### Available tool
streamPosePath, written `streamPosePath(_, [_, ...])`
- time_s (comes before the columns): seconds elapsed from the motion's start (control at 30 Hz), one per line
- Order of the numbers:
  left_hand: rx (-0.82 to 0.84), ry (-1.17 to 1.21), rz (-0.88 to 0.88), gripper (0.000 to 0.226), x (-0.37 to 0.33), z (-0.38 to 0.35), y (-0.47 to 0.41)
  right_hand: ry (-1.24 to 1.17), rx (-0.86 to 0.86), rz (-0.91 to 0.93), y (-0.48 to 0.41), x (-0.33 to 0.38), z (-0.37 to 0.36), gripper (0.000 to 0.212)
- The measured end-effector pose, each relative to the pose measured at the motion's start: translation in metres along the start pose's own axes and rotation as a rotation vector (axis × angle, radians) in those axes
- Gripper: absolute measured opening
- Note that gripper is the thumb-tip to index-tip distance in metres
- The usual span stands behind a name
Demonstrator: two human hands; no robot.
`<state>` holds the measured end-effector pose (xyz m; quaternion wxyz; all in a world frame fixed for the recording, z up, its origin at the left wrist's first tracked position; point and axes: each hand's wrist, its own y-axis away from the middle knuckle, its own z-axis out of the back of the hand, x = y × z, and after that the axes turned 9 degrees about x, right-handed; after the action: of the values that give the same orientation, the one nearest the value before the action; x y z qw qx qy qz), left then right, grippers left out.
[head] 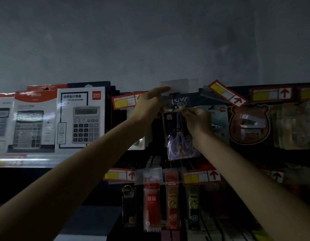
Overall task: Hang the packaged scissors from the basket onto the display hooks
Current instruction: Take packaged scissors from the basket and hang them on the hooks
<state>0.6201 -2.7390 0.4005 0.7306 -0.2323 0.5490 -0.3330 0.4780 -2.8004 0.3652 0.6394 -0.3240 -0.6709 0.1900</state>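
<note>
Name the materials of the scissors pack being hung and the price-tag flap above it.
The scissors pack seems a clear glossy plastic sleeve over printed card, since highlights glint over the purple handles. The price-tag flap is likely translucent, frosted-looking plastic; the grey wall shows faintly through it.

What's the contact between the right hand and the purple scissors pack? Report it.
Touching. The head view shows the right hand pinching the purple scissors pack near its top.
</note>
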Motion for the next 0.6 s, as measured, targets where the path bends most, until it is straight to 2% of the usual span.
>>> streamPosePath(0.17, [0.005, -0.006, -0.015, 0.051, 0.006, 0.0, 0.001, -0.014, 0.004, 0.018, -0.001, -0.005, 0.0, 0.036])
streamPosePath(0.37, [0.019, -0.063, -0.087, 0.054, 0.014, -0.003, 0.004, -0.003, -0.006, 0.022, -0.004, -0.008, -0.003, 0.038])
streamPosePath(0.5, [-0.006, -0.117, -0.116, 0.052, 0.021, -0.005, 0.007, -0.019, -0.021, -0.005, -0.004, -0.01, -0.005, 0.028])
streamPosePath(0.6, [-0.088, -0.375, -0.163, 0.043, 0.036, -0.007, 0.016, -0.039, -0.009, -0.058, -0.002, -0.011, -0.003, 0.018])
